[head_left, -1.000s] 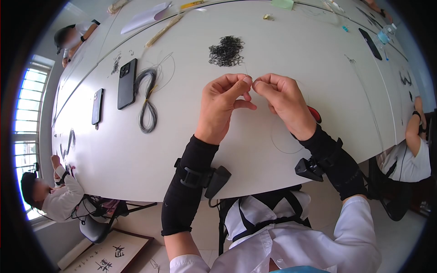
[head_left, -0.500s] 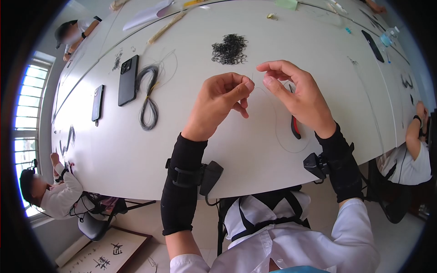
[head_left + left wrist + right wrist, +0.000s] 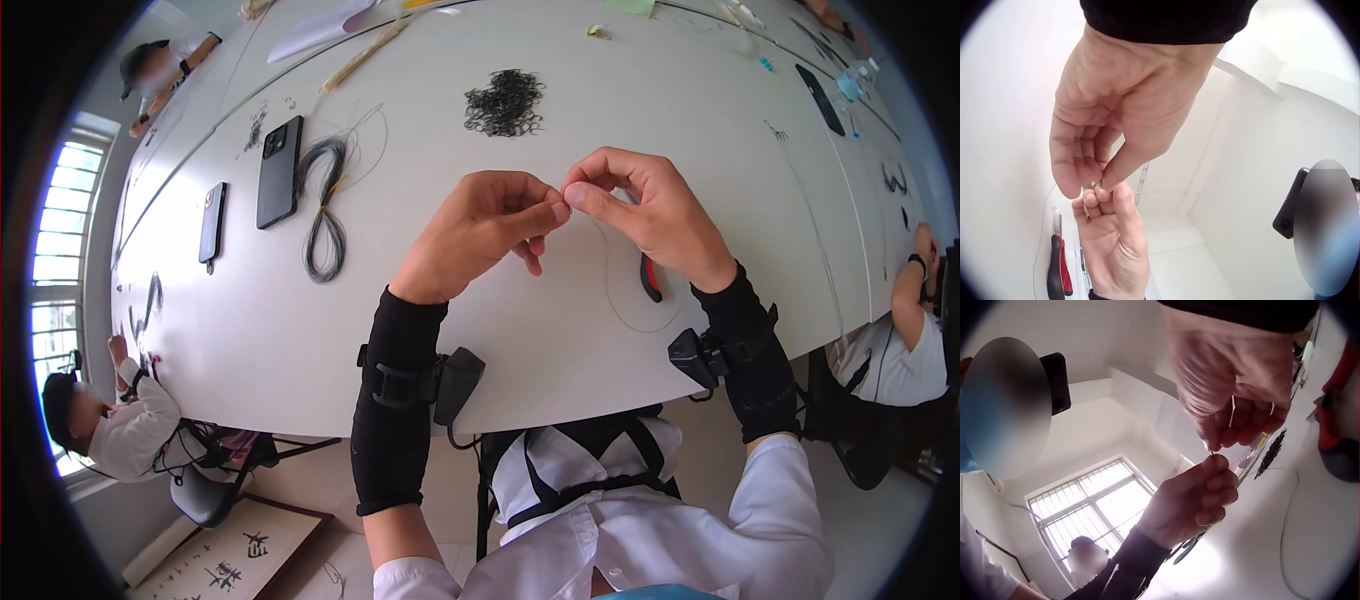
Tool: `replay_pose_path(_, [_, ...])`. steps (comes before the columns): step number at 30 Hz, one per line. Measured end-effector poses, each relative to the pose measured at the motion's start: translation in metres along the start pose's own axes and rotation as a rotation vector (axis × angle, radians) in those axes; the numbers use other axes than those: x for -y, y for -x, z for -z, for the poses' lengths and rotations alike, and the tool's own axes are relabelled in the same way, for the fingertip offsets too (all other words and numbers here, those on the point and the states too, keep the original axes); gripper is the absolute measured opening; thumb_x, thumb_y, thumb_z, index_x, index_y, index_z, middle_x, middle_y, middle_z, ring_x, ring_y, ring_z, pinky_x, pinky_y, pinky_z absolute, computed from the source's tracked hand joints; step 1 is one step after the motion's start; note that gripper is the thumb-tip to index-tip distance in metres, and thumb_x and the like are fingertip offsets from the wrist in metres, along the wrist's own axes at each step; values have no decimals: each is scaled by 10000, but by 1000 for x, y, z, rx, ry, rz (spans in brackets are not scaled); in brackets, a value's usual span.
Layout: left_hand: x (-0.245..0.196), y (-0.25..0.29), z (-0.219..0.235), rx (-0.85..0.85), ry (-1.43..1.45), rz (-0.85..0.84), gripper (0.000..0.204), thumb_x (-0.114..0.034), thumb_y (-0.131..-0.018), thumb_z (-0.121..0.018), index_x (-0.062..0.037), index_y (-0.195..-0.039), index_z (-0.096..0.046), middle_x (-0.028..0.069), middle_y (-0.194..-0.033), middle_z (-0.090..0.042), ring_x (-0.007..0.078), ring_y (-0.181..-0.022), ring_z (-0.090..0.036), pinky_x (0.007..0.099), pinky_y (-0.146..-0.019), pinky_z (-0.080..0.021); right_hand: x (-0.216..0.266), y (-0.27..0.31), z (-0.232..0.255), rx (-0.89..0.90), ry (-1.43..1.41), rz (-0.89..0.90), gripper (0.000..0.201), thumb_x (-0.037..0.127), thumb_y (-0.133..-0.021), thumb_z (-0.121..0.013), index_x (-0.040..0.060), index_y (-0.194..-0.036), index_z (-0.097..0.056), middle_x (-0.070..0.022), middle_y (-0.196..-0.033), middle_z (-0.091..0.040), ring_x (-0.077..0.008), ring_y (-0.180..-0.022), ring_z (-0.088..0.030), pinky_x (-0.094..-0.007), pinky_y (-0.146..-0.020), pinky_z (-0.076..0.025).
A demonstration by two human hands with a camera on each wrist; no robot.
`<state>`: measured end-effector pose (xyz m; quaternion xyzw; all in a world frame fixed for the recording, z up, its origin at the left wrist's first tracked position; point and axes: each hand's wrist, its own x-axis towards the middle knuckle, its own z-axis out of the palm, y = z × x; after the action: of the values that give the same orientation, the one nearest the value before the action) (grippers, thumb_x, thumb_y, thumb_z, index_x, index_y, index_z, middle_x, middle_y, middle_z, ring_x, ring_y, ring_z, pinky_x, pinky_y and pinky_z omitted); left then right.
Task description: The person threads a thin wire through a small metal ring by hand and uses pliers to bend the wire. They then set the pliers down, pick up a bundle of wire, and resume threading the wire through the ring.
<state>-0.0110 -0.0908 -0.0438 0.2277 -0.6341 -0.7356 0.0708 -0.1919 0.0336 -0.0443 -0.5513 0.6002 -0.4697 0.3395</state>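
Before me my left hand (image 3: 490, 232) pinches a thin line (image 3: 608, 290) between thumb and forefinger. The line drops from the fingertips and loops over the white table. My right hand (image 3: 650, 215) meets it tip to tip, thumb and forefinger pinched on the line's end. In the left wrist view a tiny pale gold glint (image 3: 1091, 185) shows among the fingertips; what it is I cannot tell. Beyond the hands lies a heap of small black hooks (image 3: 504, 103). Red-and-black pliers (image 3: 651, 277) lie under the right hand, which partly covers them.
To the left are a large black phone (image 3: 280, 172), a smaller phone (image 3: 213, 225) and a tied coil of grey line (image 3: 325, 225). A bundle of pale sticks (image 3: 362, 58) lies at the back. A bottle (image 3: 857, 80) and dark case (image 3: 820, 100) stand far right. Other people sit around the table.
The right hand drew away from the left, fingers spread, then came back to pinch at its fingertips. The left hand kept its pinch and turned slightly, its wrist shifting left.
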Motion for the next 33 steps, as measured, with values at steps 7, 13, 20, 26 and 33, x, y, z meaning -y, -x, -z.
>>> replay_pose_path(7, [1,0,2,46,-31,23,264,-231,-955,-713,28,-934,-668,24,-778,-604,114,-679,-595,291,-620,-541,-1,1,0,52,13,-13,197,188,-992,-636,0,-997,-693,-39,-892,-713,-140,-894,-642,-312,-864,-513])
replay_pose_path(13, [1,0,2,-20,-1,-14,250,-224,-967,-696,23,-1000,-689,17,-815,-621,119,-727,-609,294,-653,-542,2,2,-4,23,-33,-21,219,189,-1024,-590,-22,-1033,-650,-58,-926,-670,-132,-916,-622,-288,-835,-504])
replay_pose_path(20, [7,-3,3,-40,10,-90,201,-186,-975,-679,4,-1033,-704,15,-887,-665,107,-821,-606,282,-738,-503,-1,2,-6,-8,-40,9,216,188,-1036,-576,-21,-1039,-630,-57,-940,-661,-129,-912,-621,-281,-819,-500])
replay_pose_path(26, [10,-5,2,-59,-18,-116,188,-185,-977,-676,1,-1006,-693,4,-869,-650,100,-792,-572,267,-765,-465,0,2,-8,-45,-53,6,220,187,-1029,-584,-22,-1071,-639,-50,-902,-657,-112,-865,-609,-269,-788,-492])
replay_pose_path(33, [2,2,0,-116,8,-188,198,-212,-1003,-646,-14,-991,-654,18,-905,-633,115,-857,-567,277,-816,-455,14,5,-9,211,28,-284,239,178,-999,-612,-32,-1105,-657,-38,-743,-663,-68,-650,-586,-261,-606,-459])
